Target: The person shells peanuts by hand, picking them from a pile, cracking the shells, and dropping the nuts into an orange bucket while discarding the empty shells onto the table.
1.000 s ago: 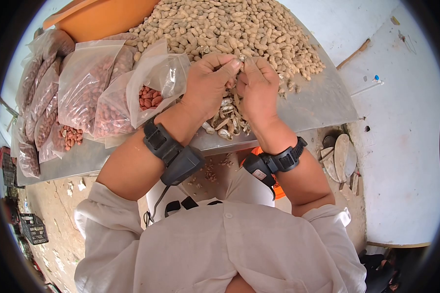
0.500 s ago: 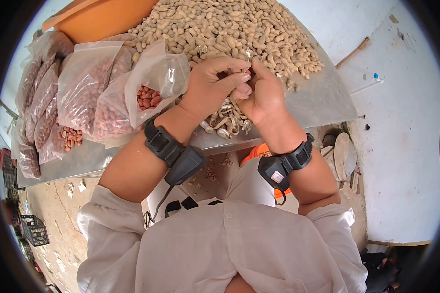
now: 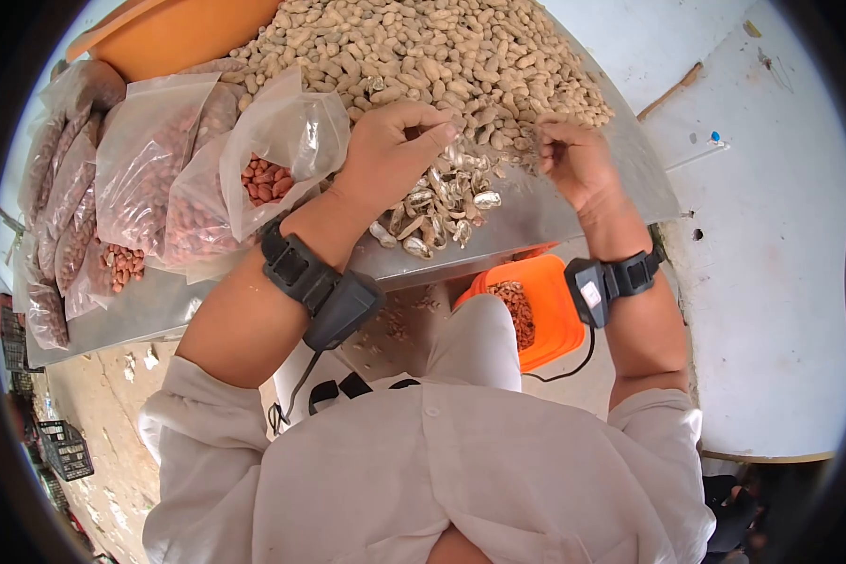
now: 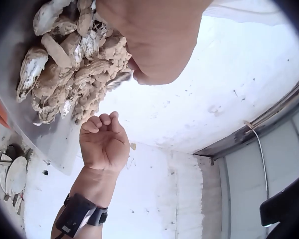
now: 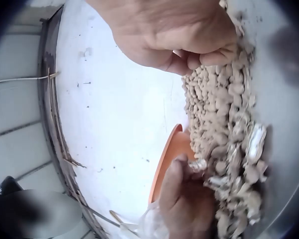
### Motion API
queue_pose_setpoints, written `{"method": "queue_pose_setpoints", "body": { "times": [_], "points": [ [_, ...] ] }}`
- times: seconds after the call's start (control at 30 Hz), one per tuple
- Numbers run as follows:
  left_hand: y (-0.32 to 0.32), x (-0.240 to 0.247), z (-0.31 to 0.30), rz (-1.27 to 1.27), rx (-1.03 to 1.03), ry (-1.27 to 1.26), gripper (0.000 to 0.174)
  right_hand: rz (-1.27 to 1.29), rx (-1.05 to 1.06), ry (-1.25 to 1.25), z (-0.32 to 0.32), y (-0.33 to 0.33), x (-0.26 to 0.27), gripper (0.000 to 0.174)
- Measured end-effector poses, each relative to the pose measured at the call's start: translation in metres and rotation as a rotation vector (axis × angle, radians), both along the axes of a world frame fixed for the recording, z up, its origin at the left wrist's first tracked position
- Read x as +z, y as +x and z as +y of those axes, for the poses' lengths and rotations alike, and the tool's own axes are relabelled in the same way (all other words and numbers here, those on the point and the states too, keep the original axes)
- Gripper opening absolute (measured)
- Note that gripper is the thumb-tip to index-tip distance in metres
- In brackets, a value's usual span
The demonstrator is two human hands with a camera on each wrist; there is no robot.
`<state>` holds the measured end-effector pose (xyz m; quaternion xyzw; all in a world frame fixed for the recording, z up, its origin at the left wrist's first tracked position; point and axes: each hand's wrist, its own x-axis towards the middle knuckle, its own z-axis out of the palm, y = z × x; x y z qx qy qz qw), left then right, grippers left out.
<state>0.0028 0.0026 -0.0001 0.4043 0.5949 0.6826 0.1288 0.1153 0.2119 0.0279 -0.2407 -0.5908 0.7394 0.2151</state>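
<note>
My left hand is over the near edge of a pile of unshelled peanuts, thumb and forefinger together. In the right wrist view a pale piece of peanut shell shows at those fingertips. My right hand is apart from it, low over the pile's right edge. Its fingers curl in toward the palm, and the palm looks bare in the left wrist view. Broken, hollow shells lie heaped between the hands near the table's front edge.
Clear bags of red peanut kernels line the left; one open bag stands beside my left forearm. An orange basin sits at the back left. Below the metal table, an orange bucket holds kernels.
The hands were together over the shells, with a red kernel between them half a second ago. My right hand has since moved away to the right; the left has stayed nearly in place.
</note>
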Motion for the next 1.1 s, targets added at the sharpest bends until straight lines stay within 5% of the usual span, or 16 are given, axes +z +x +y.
{"method": "queue_pose_setpoints", "body": {
  "times": [0.13, 0.23, 0.83, 1.1],
  "points": [
    [-0.011, -0.010, 0.005, 0.176, 0.129, -0.067, 0.015, -0.210, -0.126, 0.688, 0.031, -0.001, -0.015, 0.016],
    [-0.012, -0.012, 0.006, 0.182, 0.156, -0.052, 0.015, -0.462, -0.034, 1.119, 0.042, 0.001, -0.016, 0.023],
    [-0.008, -0.009, 0.005, 0.210, 0.196, -0.039, 0.016, -0.576, 0.073, 1.432, 0.008, -0.019, -0.004, 0.029],
    [-0.010, -0.011, 0.005, 0.204, 0.178, 0.000, 0.016, -0.635, 0.100, 1.369, 0.014, -0.021, -0.006, 0.030]
  ]
}}
